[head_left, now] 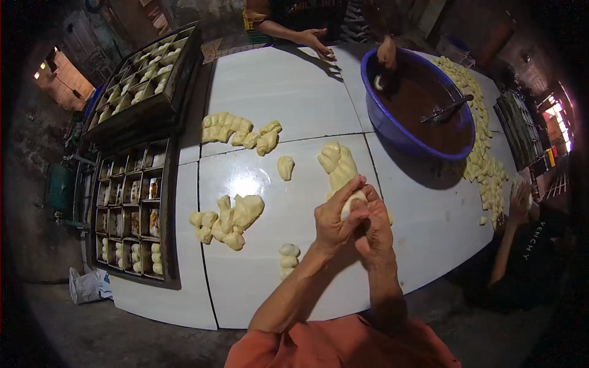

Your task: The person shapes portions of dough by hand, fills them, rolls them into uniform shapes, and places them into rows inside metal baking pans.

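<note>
Over the white table (pixel 294 202), my left hand (pixel 334 222) and my right hand (pixel 377 230) come together around a piece of pale dough (pixel 351 205). The fingers of both are closed on it and hide part of it. Just beyond my hands lies a lumpy strip of dough (pixel 337 162). A single small dough piece (pixel 285 167) rests to the left of that strip. Closer to me, left of my forearms, several rounded dough balls (pixel 289 256) stand in a short row. Farther left sits a loose heap of dough lumps (pixel 230 221).
More dough (pixel 239 132) lies farther back. Metal pan trays (pixel 130 214) stand at the left, the front pans holding dough; another tray (pixel 144 80) is raised behind. A purple basin (pixel 417 104) of brown filling, many dough pieces (pixel 485 153) and co-workers' hands (pixel 314 42) occupy the far and right sides.
</note>
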`<state>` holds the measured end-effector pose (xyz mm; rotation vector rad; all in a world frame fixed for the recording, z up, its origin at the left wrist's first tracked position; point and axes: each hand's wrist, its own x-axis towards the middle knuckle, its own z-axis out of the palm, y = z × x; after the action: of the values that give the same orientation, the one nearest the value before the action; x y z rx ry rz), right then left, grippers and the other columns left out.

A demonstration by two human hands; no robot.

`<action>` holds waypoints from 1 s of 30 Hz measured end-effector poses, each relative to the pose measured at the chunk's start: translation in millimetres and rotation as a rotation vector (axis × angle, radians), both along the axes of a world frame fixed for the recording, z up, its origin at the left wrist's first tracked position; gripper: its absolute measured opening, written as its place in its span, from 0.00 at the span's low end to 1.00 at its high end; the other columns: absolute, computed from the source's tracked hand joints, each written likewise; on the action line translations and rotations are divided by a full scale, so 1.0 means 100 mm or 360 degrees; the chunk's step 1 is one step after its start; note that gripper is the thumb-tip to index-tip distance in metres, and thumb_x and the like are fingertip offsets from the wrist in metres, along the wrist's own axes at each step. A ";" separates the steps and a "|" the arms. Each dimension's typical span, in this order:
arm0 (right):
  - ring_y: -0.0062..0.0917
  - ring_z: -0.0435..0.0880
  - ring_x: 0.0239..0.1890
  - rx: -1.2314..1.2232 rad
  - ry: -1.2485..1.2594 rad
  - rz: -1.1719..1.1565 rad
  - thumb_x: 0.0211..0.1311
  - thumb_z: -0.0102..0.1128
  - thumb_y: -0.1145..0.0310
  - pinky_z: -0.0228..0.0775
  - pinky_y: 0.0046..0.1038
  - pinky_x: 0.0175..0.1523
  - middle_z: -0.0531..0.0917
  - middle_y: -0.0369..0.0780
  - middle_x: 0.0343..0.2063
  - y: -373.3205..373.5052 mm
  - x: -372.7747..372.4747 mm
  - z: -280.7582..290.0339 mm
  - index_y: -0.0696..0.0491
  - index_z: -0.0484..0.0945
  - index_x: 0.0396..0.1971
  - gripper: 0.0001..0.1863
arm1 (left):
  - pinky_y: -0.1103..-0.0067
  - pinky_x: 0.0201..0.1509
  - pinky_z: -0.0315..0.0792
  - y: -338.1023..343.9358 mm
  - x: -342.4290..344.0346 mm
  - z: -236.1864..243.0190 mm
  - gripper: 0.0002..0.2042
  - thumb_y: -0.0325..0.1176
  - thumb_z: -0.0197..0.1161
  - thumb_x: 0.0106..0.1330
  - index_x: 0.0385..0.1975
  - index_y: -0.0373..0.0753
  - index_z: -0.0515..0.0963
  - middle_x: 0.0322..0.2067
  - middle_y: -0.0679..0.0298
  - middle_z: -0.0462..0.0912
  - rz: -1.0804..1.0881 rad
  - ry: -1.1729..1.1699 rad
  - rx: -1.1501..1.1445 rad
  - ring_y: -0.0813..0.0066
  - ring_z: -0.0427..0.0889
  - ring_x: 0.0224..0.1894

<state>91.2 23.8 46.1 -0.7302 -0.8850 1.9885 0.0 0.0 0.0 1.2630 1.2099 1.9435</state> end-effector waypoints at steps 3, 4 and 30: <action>0.15 0.80 0.41 -0.0163 0.0285 -0.0084 0.68 0.63 0.69 0.77 0.20 0.50 0.79 0.34 0.38 0.14 0.02 0.12 0.52 0.73 0.48 0.12 | 0.77 0.54 0.78 0.07 0.10 -0.01 0.36 0.42 0.76 0.61 0.66 0.33 0.71 0.55 0.55 0.84 -0.0118 -0.0212 0.0082 0.72 0.84 0.51; 0.15 0.80 0.40 -0.0162 0.0288 -0.0001 0.68 0.63 0.69 0.77 0.21 0.48 0.78 0.34 0.37 0.23 0.03 0.08 0.52 0.73 0.46 0.11 | 0.77 0.54 0.77 0.10 0.10 -0.03 0.38 0.41 0.76 0.61 0.69 0.34 0.67 0.57 0.54 0.82 -0.0185 -0.0268 -0.0034 0.73 0.82 0.53; 0.19 0.77 0.37 0.0820 -0.1732 0.0297 0.63 0.64 0.60 0.69 0.26 0.44 0.82 0.34 0.32 3.08 0.84 -0.04 0.54 0.80 0.36 0.12 | 0.79 0.48 0.76 -0.17 -0.32 0.04 0.18 0.34 0.63 0.72 0.57 0.33 0.78 0.45 0.57 0.86 -0.0398 -0.0418 -0.1188 0.75 0.84 0.44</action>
<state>175.0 331.9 41.8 -1.4624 -2.0439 1.2883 -32.2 -17.2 4.0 0.6982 1.3698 1.2362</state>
